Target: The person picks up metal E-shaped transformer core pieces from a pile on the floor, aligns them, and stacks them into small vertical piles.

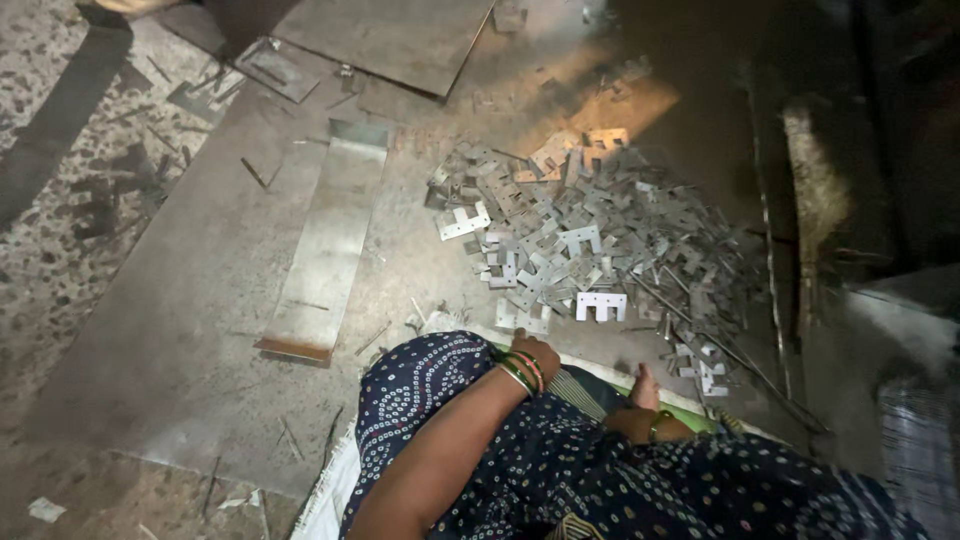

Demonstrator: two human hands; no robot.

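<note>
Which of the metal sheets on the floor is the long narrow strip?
The strip left of the bracket pile, rusty at its near end; the sheet at top is broad.

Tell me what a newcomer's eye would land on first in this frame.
First, the heap of small stamped metal plates spread over the floor at centre right, partly lit by a warm patch of light. Next, the long metal strip lying flat to their left. At the bottom, the left hand, with bangles on its wrist, rests on a knee clothed in dark blue dotted fabric; the right hand is not visible.
</note>
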